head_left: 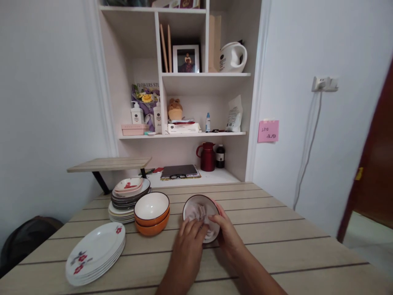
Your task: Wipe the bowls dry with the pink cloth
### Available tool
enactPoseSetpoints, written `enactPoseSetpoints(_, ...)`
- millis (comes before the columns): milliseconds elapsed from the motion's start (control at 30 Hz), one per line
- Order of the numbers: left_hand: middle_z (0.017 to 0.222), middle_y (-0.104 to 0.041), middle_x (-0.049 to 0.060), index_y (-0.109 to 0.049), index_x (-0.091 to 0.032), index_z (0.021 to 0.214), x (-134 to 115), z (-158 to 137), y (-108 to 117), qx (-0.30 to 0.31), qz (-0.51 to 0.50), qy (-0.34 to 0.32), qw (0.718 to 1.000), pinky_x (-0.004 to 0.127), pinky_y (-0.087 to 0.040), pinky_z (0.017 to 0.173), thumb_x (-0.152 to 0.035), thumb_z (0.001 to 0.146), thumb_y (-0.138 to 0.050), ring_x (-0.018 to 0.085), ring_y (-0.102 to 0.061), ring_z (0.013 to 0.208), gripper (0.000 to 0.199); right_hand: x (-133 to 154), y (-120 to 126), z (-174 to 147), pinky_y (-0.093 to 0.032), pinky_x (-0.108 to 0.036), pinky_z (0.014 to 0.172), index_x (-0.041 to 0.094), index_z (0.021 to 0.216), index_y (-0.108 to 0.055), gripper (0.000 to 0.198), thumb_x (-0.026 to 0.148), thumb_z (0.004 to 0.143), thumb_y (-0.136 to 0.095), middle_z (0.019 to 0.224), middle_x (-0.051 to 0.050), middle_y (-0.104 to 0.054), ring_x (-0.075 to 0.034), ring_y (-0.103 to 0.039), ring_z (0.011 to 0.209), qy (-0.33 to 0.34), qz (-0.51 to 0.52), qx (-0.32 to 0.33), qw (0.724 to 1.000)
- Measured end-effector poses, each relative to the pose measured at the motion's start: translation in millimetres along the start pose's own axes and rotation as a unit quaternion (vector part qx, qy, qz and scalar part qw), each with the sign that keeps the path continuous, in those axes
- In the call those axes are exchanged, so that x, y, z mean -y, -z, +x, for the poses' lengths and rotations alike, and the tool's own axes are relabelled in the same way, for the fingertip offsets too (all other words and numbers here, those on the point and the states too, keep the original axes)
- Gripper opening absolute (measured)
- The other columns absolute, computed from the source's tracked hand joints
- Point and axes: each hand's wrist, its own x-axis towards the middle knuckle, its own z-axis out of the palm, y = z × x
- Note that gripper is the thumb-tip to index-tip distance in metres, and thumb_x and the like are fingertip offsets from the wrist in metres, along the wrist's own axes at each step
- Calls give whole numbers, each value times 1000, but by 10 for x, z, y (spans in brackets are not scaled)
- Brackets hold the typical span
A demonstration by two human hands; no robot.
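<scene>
A bowl (189, 203) with a white inside and a dark rim is tilted toward me above the wooden table. My right hand (229, 233) grips its right side, thumb over the rim and fingers behind the outer wall. Inside the bowl lies a crumpled whitish cloth (199, 212), possibly tissue. My left hand (190, 241) reaches in over the near rim, its fingers closed on the cloth and pressing it against the inner wall. Just left of my hands are stacked orange bowls (152, 225) with white insides.
Flower-patterned plates (96, 250) are stacked at the front left of the table (276, 246). Behind them rises a mixed pile of plates (121, 211) with small square dishes (129, 185) on top. A small raised shelf (107, 164), a laptop (179, 171) and a red jug (208, 157) stand at the back.
</scene>
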Motion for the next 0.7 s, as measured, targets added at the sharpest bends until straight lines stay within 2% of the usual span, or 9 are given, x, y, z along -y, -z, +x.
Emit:
enactPoseSetpoints(267, 135, -69, 6, -62, -24, 137, 5, -12, -17, 6, -4, 9, 1000, 54, -48, 114, 2, 84, -51, 26, -63, 127, 59, 4, -13, -2, -51, -34, 77, 26, 121, -67, 58, 22, 64, -75, 103, -2, -81, -26, -71, 89, 3, -7, 11, 1000)
enactPoseSetpoints(467, 128, -71, 5, -67, -25, 129, -6, -6, 4, -10, -11, 15, 1000, 51, -50, 112, 4, 81, -51, 25, -62, 123, 58, -44, 5, 8, -51, -34, 77, 25, 124, -65, 60, 23, 65, -76, 102, -3, -81, -25, -72, 87, -18, -6, 18, 1000)
enactPoseSetpoints(700, 126, -71, 5, -65, -28, 135, -14, -23, -16, -7, -16, 24, 1000, 48, -52, 108, 2, 86, -52, 26, -63, 120, 59, -47, -6, -15, -51, -36, 83, 25, 122, -68, 57, 22, 66, -76, 107, -4, -80, -27, -70, 95, -15, -17, 51, 998)
